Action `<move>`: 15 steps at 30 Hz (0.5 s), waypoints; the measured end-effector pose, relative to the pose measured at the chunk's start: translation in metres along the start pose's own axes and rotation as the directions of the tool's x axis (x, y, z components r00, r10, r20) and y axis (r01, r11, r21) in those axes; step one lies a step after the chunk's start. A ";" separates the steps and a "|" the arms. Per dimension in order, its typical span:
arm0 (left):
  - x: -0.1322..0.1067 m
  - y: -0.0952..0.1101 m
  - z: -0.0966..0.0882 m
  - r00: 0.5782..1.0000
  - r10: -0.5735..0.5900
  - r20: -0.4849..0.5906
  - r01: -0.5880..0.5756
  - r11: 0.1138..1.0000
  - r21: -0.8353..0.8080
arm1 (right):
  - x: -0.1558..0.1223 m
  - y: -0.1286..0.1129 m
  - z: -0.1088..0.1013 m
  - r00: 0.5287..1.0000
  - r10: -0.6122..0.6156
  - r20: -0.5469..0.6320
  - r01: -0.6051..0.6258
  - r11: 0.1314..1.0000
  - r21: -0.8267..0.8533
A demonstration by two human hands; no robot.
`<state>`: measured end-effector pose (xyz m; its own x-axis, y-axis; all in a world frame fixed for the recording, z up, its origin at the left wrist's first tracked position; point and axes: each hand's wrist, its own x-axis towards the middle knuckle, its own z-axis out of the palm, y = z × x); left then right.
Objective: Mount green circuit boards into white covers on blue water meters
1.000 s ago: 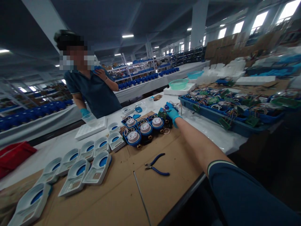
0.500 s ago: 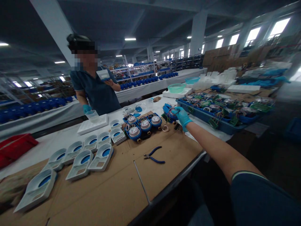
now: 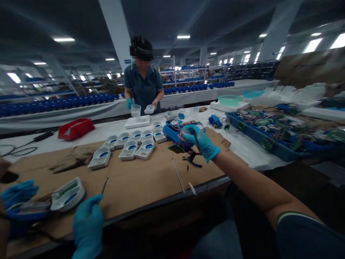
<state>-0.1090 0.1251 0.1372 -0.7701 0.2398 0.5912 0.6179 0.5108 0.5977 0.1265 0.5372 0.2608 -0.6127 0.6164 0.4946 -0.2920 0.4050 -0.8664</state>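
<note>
My right hand (image 3: 198, 140), in a blue glove, grips a blue meter housing (image 3: 172, 133) with loose wires and a green circuit board (image 3: 175, 148) hanging from it. More blue units behind it are mostly hidden. Just below lie dark-handled pliers (image 3: 192, 158), partly covered. At the lower left my gloved left hand (image 3: 87, 225) pinches a thin dark tool (image 3: 105, 186) pointing up; its kind is unclear. Beside that hand sits a pale grey cover (image 3: 68, 196) with a blue round opening and a green board inside.
Another person's gloved hand (image 3: 20, 194) works at the left edge near a blue housing. Several pale covers (image 3: 130, 149) stand on cardboard (image 3: 134, 190). A blue bin (image 3: 256, 135) of wired units is right; a red bin (image 3: 76, 129) left. A co-worker (image 3: 144, 84) stands opposite. A metal rod (image 3: 178, 175) lies near the edge.
The view has swung left, bringing my left hand in. My right hand has carried the blue meter housing from beside the bin to above the cardboard. The co-worker opposite has lowered a white part.
</note>
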 end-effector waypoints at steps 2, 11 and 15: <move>0.000 0.017 0.007 0.998 0.007 0.065 0.004 0.986 -0.168 | -0.010 0.002 0.053 0.996 0.001 0.090 -0.005 0.999 0.042; 0.014 0.073 0.003 0.810 -0.219 0.544 0.541 0.636 -0.550 | -0.055 0.048 0.245 0.931 0.044 0.361 -0.077 0.994 0.077; 0.005 0.044 -0.009 0.745 -0.269 0.611 0.620 0.617 -0.484 | -0.065 0.061 0.283 0.926 0.112 0.360 -0.143 0.988 0.060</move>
<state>-0.0847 0.1414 0.1716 -0.8367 0.5452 -0.0514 -0.0192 0.0646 0.9977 -0.0591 0.3309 0.1560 -0.8644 0.3735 0.3366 -0.2452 0.2713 -0.9307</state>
